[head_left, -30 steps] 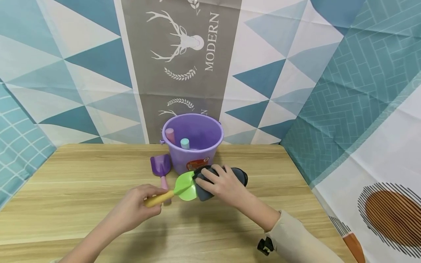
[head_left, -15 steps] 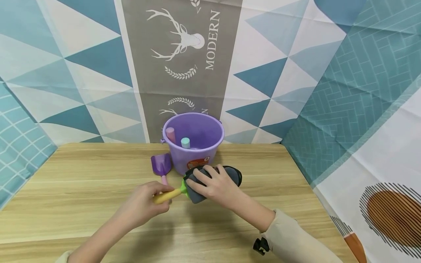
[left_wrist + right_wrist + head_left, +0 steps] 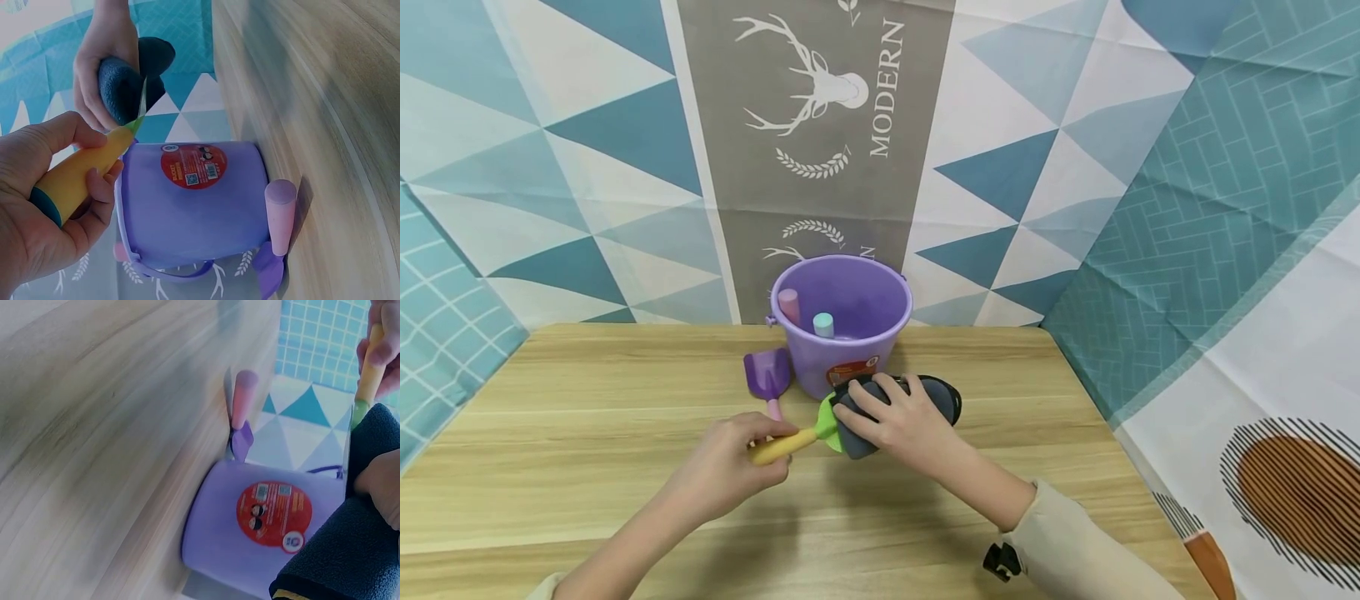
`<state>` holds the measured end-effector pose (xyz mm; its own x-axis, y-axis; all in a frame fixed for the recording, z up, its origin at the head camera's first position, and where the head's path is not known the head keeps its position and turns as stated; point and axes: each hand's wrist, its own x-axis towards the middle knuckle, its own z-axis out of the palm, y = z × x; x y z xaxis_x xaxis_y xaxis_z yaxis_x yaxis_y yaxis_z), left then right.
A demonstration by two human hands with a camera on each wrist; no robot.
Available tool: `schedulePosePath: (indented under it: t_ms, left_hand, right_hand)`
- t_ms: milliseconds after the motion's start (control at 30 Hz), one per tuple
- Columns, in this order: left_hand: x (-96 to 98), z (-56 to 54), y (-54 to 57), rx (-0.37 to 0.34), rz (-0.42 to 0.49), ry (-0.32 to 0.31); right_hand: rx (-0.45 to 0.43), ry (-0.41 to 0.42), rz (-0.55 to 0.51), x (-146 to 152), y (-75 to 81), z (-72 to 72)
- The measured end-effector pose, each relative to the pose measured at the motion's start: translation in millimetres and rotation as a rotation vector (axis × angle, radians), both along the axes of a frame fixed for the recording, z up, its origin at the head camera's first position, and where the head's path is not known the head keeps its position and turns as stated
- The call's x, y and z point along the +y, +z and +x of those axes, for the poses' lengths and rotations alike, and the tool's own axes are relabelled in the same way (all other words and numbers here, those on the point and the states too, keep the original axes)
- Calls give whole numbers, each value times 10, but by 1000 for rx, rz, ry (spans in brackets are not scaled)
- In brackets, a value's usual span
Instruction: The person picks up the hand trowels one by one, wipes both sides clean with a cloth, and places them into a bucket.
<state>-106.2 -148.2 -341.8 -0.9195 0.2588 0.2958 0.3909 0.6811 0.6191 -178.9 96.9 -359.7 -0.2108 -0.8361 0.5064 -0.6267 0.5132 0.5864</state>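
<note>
My left hand grips the yellow handle of a toy shovel with a green blade, held over the table in front of the bucket. A folded dark blue-grey cloth covers most of that blade; only a strip of green shows by the handle. My right hand holds the cloth from above, fingers spread and bent over it. In the right wrist view the cloth lies against the blade, its fuzzy side and dark edging showing. The left wrist view shows fingers wrapped round the yellow handle.
Behind the hands stands a purple bucket with a red label. A pink-ended handle and a teal-ended one stick up inside it. A purple toy shovel with a pink handle leans beside it on the wooden table.
The right hand first slid the cloth left over the green blade, covering it, then shifted slightly back right. The left hand moved a little right with the shovel.
</note>
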Motion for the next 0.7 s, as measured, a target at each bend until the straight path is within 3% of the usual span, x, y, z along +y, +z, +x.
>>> schedulePosePath:
  t_ms: [200, 367, 500, 700]
  left_hand:
    - [-45, 15, -17, 12, 53, 7]
    - [-72, 15, -19, 4, 38, 26]
    - [-64, 2, -8, -6, 27, 45]
    - [-41, -28, 15, -21, 18, 72]
  right_hand:
    - [-27, -34, -9, 131, 29, -28]
    - [-55, -36, -29, 196, 41, -38]
    - [-66, -15, -41, 199, 29, -33]
    - [2, 66, -78, 120, 22, 5]
